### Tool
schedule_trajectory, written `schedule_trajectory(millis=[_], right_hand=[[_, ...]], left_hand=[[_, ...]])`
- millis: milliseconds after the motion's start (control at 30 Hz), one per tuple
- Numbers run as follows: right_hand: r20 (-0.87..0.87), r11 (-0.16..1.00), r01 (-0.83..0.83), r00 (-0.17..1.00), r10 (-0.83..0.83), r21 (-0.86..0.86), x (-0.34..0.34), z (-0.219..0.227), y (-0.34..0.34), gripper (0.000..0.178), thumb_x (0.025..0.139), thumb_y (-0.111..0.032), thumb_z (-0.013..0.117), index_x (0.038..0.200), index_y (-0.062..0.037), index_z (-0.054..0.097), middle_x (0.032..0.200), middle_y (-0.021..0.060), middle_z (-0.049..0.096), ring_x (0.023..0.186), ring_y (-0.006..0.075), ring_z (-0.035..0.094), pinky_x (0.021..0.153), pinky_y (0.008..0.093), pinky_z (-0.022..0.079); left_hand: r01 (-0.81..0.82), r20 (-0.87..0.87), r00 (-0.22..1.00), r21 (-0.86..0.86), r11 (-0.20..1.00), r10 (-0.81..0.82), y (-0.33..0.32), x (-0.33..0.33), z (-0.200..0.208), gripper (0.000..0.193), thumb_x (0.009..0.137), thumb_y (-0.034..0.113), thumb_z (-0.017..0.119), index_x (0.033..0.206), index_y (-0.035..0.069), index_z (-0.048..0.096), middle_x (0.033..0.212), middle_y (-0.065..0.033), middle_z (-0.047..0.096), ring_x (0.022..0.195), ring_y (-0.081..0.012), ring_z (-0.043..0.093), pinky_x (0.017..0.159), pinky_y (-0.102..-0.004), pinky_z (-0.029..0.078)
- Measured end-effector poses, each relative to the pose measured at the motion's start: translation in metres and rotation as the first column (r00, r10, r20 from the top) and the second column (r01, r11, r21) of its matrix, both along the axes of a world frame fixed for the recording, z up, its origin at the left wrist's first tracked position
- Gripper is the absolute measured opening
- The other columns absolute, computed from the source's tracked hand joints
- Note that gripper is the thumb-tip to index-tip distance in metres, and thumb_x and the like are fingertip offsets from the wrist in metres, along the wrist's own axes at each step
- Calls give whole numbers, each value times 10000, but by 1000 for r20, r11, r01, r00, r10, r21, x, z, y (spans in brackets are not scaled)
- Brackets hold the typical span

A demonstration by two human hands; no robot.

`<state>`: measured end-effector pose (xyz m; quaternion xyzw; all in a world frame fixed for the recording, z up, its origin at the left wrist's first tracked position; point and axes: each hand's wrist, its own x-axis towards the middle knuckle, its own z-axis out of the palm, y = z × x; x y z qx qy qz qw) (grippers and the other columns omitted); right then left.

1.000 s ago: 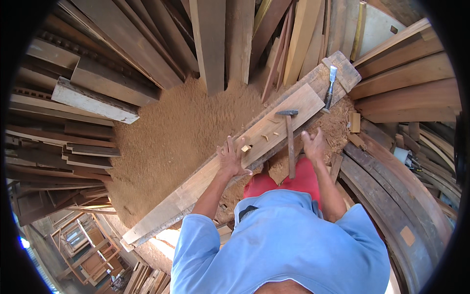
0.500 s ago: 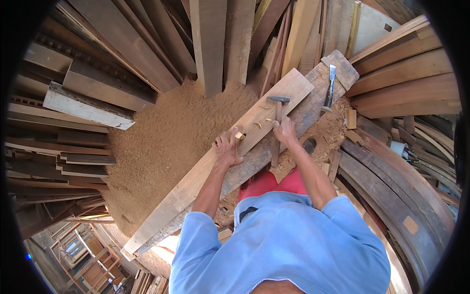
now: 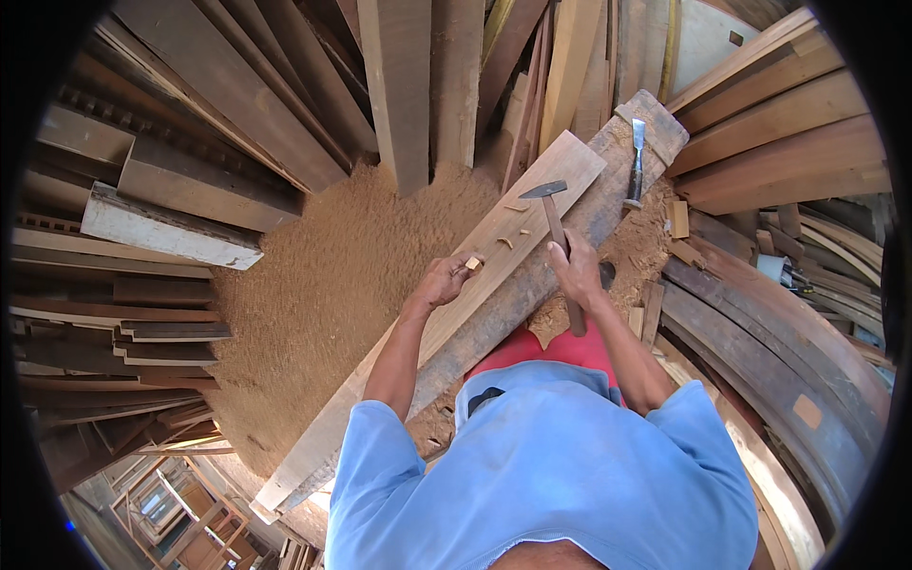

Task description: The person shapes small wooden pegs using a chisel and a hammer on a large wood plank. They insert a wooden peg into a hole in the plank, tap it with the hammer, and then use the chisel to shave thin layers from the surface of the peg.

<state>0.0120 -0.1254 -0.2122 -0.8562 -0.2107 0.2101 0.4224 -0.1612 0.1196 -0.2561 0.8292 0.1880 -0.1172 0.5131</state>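
Observation:
A long wooden plank (image 3: 537, 204) lies slantwise on a rough, worn beam (image 3: 508, 309) in front of me. My left hand (image 3: 443, 283) is curled at the plank's left edge, closed on a small pale wooden block (image 3: 473, 263) that pokes out between thumb and fingers. In my right hand (image 3: 576, 269), the fingers wrap the wooden handle of a hammer (image 3: 554, 220). Its dark metal head is over the plank's upper part, and the handle's end points back toward my lap. A few curled wood shavings (image 3: 505, 242) rest on the plank between the hands.
A chisel (image 3: 636, 163) with a dark handle lies on the beam's far end. Sawdust (image 3: 313, 304) covers the floor to the left. Stacked boards (image 3: 404, 95) surround the spot, with curved dark timbers (image 3: 760, 332) at the right. Small offcuts (image 3: 678, 220) lie beside the beam.
My left hand has gone from spread flat on the plank to closed around the small block. My right hand and the hammer handle have swung slightly right, so the hammer now tilts.

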Motion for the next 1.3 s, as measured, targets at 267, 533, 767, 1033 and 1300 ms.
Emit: schedule_trajectory(millis=[267,533,767,1033,1300], right_hand=[[208,938,-237,960,187,253,-39,86,8,464,958,-184,575,1377,-6,488,993,245,646,909,439,643,789,495,501],[332,955,-281,914,234,98,-53,82,19,270,925,-145,593,1143,8,549,893,252,598,768,450,578,714,511,463],[193,946,-324,929,316,14,-66,78,27,281,935,-180,610,1121,-4,496,853,275,607,784,487,608,669,543,463],[217,948,-302,937,275,100,-80,80,30,273,945,-231,597,1081,-15,500,817,276,641,785,489,628,689,573,485],[54,971,-235,970,238,-50,-67,75,23,271,975,-254,560,1005,3,476,794,300,610,789,509,614,690,579,458]], left_hand=[[-17,25,1000,55,998,16,-8,8,18,160,922,102,633,1080,115,654,950,-197,686,843,-352,666,777,-395,520],[101,26,994,117,988,-105,3,8,20,124,919,84,620,1039,98,649,881,-204,660,763,-353,620,730,-387,508],[117,82,989,91,989,-124,4,7,10,105,918,86,621,1016,93,656,862,-205,661,753,-339,627,727,-392,511],[68,123,990,21,997,-70,6,4,2,145,944,107,596,1064,74,670,921,-198,704,861,-367,686,779,-436,523],[46,60,997,-20,999,-45,0,6,15,287,930,104,648,1217,98,641,1026,-178,703,939,-278,676,861,-361,510]])
